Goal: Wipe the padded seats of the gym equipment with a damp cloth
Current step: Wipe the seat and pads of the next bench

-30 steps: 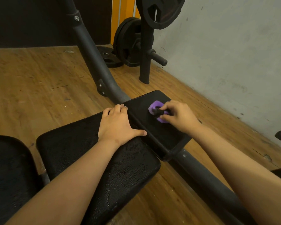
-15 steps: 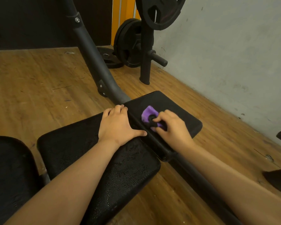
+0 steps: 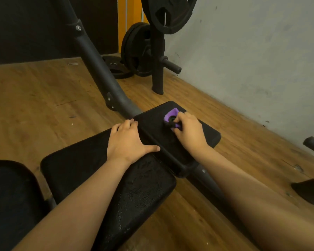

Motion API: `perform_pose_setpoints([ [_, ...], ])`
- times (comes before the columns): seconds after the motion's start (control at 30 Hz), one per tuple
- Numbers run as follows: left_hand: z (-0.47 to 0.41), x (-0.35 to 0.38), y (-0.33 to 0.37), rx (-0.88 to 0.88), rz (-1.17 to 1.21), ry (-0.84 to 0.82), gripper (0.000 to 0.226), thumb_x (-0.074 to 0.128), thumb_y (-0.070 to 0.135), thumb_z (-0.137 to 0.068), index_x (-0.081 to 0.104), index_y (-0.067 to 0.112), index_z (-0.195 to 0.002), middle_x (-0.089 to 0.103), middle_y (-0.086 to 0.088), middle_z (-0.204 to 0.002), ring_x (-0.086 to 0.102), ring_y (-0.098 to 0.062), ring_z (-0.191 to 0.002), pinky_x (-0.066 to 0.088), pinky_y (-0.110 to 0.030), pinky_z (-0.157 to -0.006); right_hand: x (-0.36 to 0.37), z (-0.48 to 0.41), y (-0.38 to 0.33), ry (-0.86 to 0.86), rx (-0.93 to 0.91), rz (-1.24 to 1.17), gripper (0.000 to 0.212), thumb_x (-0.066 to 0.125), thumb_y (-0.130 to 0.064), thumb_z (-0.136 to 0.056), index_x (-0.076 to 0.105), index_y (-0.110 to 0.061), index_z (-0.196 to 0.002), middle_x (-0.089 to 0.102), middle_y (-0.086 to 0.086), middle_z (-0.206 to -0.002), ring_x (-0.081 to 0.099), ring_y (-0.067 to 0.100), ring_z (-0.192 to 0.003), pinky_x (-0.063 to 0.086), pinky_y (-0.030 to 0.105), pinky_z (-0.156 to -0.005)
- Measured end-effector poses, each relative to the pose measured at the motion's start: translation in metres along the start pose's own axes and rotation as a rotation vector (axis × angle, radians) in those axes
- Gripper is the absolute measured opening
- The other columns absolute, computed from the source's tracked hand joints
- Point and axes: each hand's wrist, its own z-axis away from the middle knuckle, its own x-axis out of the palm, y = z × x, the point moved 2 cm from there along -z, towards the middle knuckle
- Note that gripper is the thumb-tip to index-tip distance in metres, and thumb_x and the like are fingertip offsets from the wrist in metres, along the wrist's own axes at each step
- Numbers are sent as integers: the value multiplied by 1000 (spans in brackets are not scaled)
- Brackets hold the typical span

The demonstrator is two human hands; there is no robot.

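**Seat wipe: small pad in progress, two pads not yet shown wet**

Right hand [image 3: 188,134]: fingers curled down over a bunched purple cloth [image 3: 172,114], gripping it and holding it against the top of the small pad [image 3: 209,137]. The cloth sits at the pad's far end, toward the wall. There is a dark patch at the cloth's middle; I cannot tell what it is.

Left hand [image 3: 128,142]: flat, fingers straight, thumb spread, holding nothing. It rests on the far end of the long seat pad [image 3: 91,165], with its fingertips at the seam beside the small pad.

Progress, judged from the surfaces:
- Long seat pad: beads and smears of moisture show near its close end, so it has probably been wiped.
- Small pad: cloth at the far end, and the near end under the forearm reads dull. Probably partway.
- Dark pad at lower left [image 3: 9,200]: no sheen visible, too dark to tell.
- Pad edge at far right [image 3: 310,193]: mostly out of view, state unknown.

Frame tube [image 3: 98,69] and weight plates [image 3: 140,51] are outside the task.
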Motion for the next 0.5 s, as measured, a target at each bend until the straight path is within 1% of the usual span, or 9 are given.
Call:
perform_pose_setpoints([
  [0.1,-1,1,-2,0,6,13,112,61,83,-61,36,15,-146,36,-1,-150,29,-22,-139,20,-34,-115,3,26,-9,-42,-91,-112,14,70,-20,-83,58,-18,-90,55,-3,-95,49,12,-90,42,29,-77],
  [0.17,-1,2,-2,3,2,24,113,60,84,-59,37,14,-146,37,0,-150,30,-22,-138,20,-34,-114,-1,16,-1,-62,-94,-83,15,70,-22,-83,56,-18,-90,55,-2,-96,50,12,-90,42,28,-78],
  [0.23,0,1,-1,-2,6,19,114,60,84,-59,37,14,-146,37,0,-150,31,-21,-138,21,-35,-115,-8,-9,20,-68,-17,47,18,68,-22,-84,55,-16,-95,55,3,-104,53,18,-96,45,31,-80],
  [0.3,1,0,-1,-12,10,17,113,60,84,-60,36,15,-146,36,0,-151,30,-22,-139,21,-36,-116,-21,-25,46,-118,102,112,21,67,-20,-85,53,-16,-100,54,6,-110,53,22,-100,42,31,-77],
  [0.37,0,0,-2,-18,6,10,113,60,84,-60,35,15,-147,35,0,-151,30,-22,-139,21,-36,-116,-31,-25,68,-165,161,132,22,68,-20,-84,53,-19,-100,53,5,-113,51,21,-101,37,30,-77],
  [0.43,-1,0,-2,-13,7,6,113,60,84,-60,35,15,-147,35,0,-151,30,-22,-139,21,-36,-115,-40,-15,77,-168,193,131,22,69,-20,-84,58,-20,-103,54,4,-114,53,22,-102,40,31,-80],
  [0.5,-1,0,0,-13,2,5,114,60,84,-60,35,15,-147,35,0,-151,29,-22,-139,21,-35,-115,-43,-3,69,-167,193,97,26,68,-18,-85,63,-19,-111,56,4,-115,54,22,-104,41,29,-83],
])
